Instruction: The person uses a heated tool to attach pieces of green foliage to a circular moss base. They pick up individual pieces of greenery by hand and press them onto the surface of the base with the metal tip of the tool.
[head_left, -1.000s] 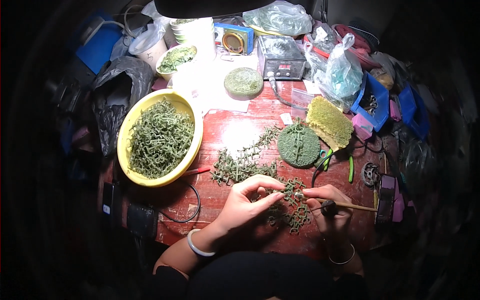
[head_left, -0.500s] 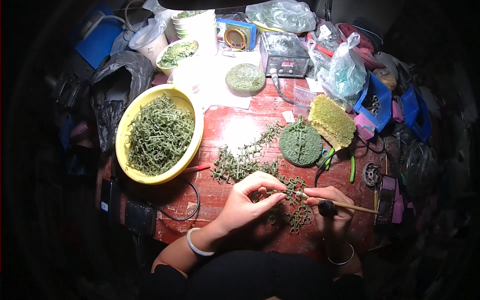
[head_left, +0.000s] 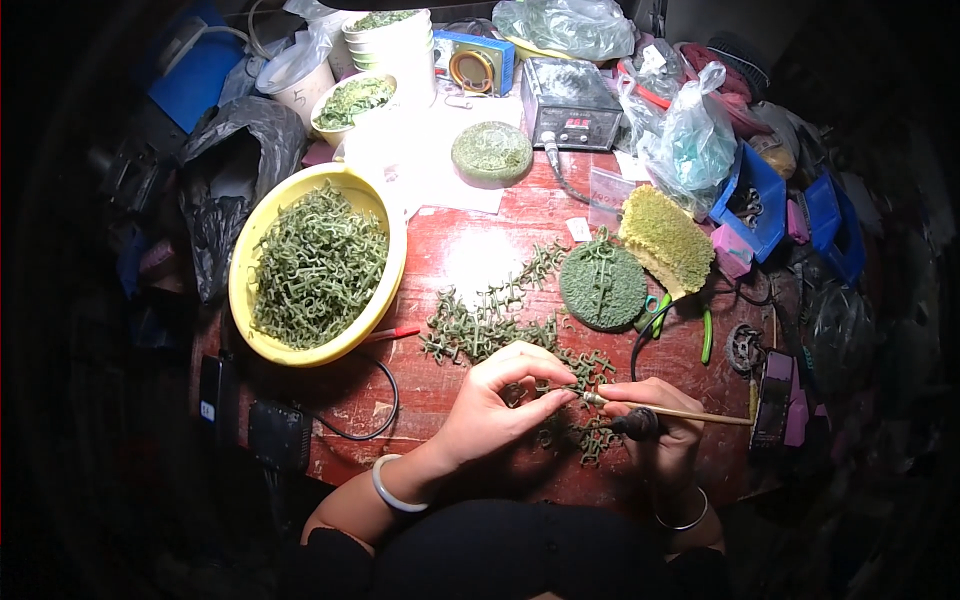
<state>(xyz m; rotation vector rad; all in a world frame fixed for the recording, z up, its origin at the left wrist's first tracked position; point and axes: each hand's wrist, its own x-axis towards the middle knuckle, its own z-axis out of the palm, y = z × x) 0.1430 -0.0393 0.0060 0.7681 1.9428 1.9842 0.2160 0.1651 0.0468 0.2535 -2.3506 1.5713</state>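
Thumb and forefinger of my left hand [head_left: 485, 405] are pinched on a small green piece, mostly hidden by the fingertips. My right hand [head_left: 672, 430] is closed around a thin wooden-handled tool [head_left: 715, 416], its metal end pointing at the left fingertips. A black corded pen-like tool [head_left: 637, 424] also sits in that hand, below the wooden handle. Loose green wax-like pieces [head_left: 480, 330] lie in a pile beyond my hands, and more [head_left: 597, 440] lie under the right one. A round textured green pad [head_left: 602, 300] bears a branched green piece [head_left: 603, 270].
On the left stands a yellow bowl [head_left: 242, 290] heaped with green pieces. A control box [head_left: 570, 105] with a cable is at the back. Right of the pad are a yellow-green sponge [head_left: 668, 240], green-handled pliers [head_left: 707, 335] and blue trays [head_left: 752, 200]. A red pen [head_left: 393, 334] lies near the bowl.
The metal end of the wooden-handled tool has moved left and down to the left fingertips. The black tool has swung left. My left hand has hardly moved.
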